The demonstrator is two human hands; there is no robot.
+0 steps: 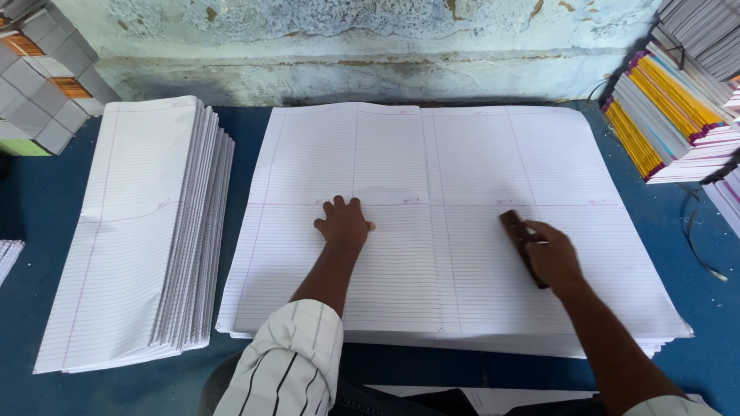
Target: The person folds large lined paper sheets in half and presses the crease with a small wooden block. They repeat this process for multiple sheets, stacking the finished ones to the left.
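Striped sleeve [287, 362] leads to left hand [344, 225] flat on ruled sheets [462, 177]; right hand [552, 257] grip holds brown block [521, 240].

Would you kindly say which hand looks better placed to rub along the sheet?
Probably the right hand: it grips the dark wooden block against the ruled sheet, while the left hand lies flat.

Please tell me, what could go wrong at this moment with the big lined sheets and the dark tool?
1. The left hand presses only one spot of the top lined sheet, so it might slide or wrinkle under the dark wooden tool in the right hand.
2. The sheet stack's front edge overhangs the blue table edge; sheets there could bend or slip.
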